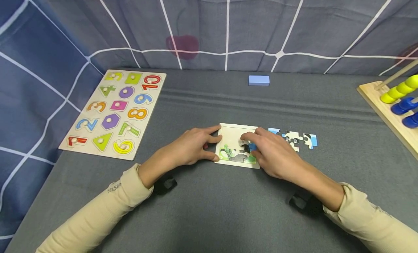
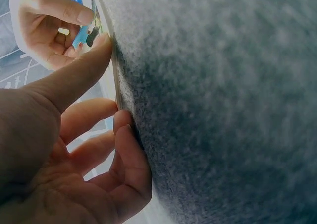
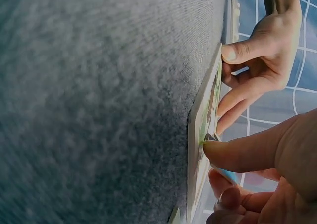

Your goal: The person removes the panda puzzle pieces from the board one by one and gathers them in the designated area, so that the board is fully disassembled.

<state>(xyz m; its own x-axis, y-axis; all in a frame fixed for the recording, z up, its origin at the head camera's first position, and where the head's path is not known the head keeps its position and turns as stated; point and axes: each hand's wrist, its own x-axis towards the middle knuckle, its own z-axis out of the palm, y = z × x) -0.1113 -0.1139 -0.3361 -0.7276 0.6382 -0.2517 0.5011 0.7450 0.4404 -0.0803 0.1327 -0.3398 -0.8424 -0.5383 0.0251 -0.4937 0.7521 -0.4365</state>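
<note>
A small wooden puzzle board (image 1: 231,135) lies in front of me, with fitted green and grey pieces (image 1: 238,156) along its near side. My left hand (image 1: 192,146) rests against the board's left edge, thumb at the near corner and fingers spread farther up; its outer fingers bend in the left wrist view. Over the board's right side, my right hand (image 1: 277,155) pinches a blue and black puzzle piece (image 1: 252,146), which is tilted in the right wrist view and partly hidden by the fingers. Loose panda puzzle pieces (image 1: 291,136) lie just right of the board, beyond that hand.
A number and shape peg board (image 1: 122,97) lies at the left. A blue block (image 1: 259,80) sits at the back near the checked curtain (image 1: 209,24). At the right edge stands a wooden bead stand (image 1: 388,115) with yellow and blue beads.
</note>
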